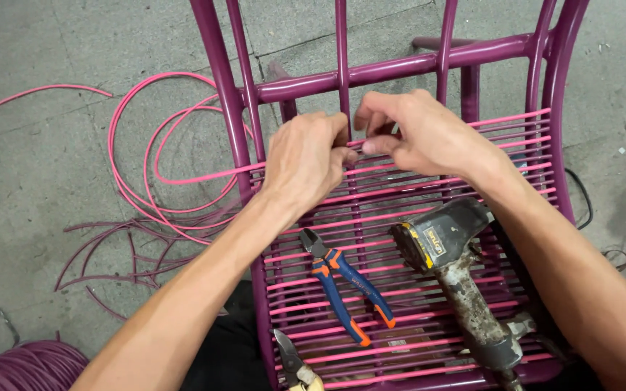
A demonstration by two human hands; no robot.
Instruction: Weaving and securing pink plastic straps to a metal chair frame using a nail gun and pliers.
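Dirty grey heat gun (465, 282) and blue pliers (345, 286) lie on the chair's pink woven cords, with bare strips between them. Both hands meet at the smooth purple chair frame (371, 72) further up. Left hand (306, 159) and right hand (422, 130) pinch the pink cord (204, 177), fingers curled tight. Loose loops trail over the grey floor (38, 159)
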